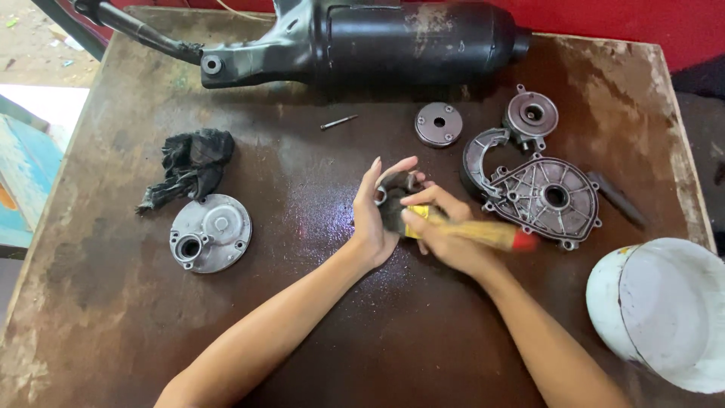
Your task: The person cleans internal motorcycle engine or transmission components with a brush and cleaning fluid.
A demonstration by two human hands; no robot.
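A worn, dark brown wooden counter (151, 317) is filling most of the view, its surface stained and glistening wet near the middle. A red wall (642, 19) is running behind it. Pale, sunlit ground (30, 45) is showing at upper left.

Count on the brown worktable (151, 302): two hands, left (374, 219) and right (445, 234); one paintbrush (483, 234); one small dark part (394, 198) in hand.

Far: one black exhaust muffler (408, 38), one bolt (337, 122), one small round disc (438, 124).

Right: one ribbed cover (547, 198), one round flanged part (531, 117), one brake shoe (477, 155), one white bowl (664, 310).

Left: one black rag (192, 162), one round cover (211, 232).
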